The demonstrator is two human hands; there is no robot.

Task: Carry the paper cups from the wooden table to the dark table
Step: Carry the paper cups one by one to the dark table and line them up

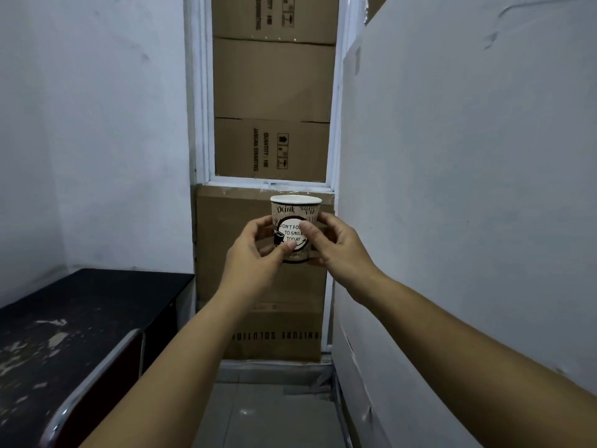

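- Head view showed a paper cup (295, 221) held upright in mid-air, out in front of stacked cardboard boxes (273, 150).
- Left hand (258, 250) pinched the cup's lower side between thumb and curled fingers.
- Right hand (336, 244) gripped its other side, thumb across the printed face.
- Dark table (80, 305) stood lower left, apart from the cup, with a chair back (97, 383) just beside it.
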